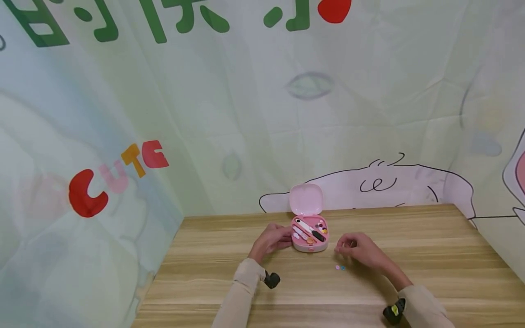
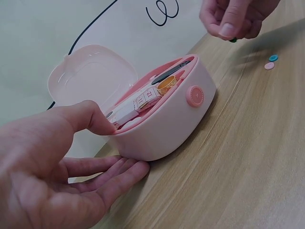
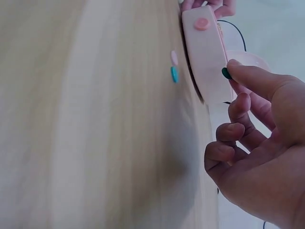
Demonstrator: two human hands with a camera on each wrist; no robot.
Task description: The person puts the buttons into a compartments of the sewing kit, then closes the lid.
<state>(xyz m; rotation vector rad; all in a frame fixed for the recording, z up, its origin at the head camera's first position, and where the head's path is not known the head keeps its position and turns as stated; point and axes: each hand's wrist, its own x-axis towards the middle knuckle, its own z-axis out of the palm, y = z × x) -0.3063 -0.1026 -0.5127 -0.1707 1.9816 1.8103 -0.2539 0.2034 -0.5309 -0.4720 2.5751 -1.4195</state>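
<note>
Green button is pinched by right hand, box gripped by left hand; small pieces seemingly stowed, two buttons left on bench.

On the light-brown wood-grain table, the pink rounded plastic box is sitting between my left hand and right hand. Nearer me, rightward, a pink round button is lying left of a teal round button.

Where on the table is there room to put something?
Bare table lies left of the left hand, right of the right hand, and between the sleeves. It's crowded from the box over to the pink button and blue button near the right hand.
</note>
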